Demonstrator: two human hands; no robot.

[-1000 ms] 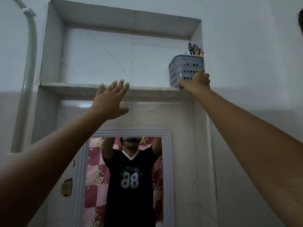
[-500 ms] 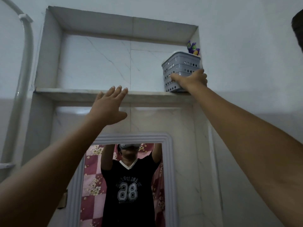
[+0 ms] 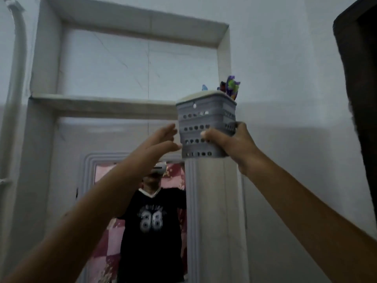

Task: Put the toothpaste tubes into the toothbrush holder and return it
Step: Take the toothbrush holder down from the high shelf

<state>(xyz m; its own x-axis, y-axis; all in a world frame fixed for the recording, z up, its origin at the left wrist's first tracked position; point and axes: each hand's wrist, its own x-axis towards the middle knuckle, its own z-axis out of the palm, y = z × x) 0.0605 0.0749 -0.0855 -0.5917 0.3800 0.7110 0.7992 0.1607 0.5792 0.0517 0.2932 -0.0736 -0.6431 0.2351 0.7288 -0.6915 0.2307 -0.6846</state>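
Grey perforated plastic toothbrush holder, squarish with rows of round holes, held in the air in front of and just below the marble shelf. Purple-green items protrude from its top. Right hand clasps its lower half; left hand, fingers extended, is at its left side.

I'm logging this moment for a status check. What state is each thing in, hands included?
Holder: upright, off the shelf, held in the air.
Toothbrushes: standing in the holder, tops above its rim.
Right hand: gripping the holder's lower part.
Left hand: open, fingers straight, beside the holder.
Shelf: bare where visible.
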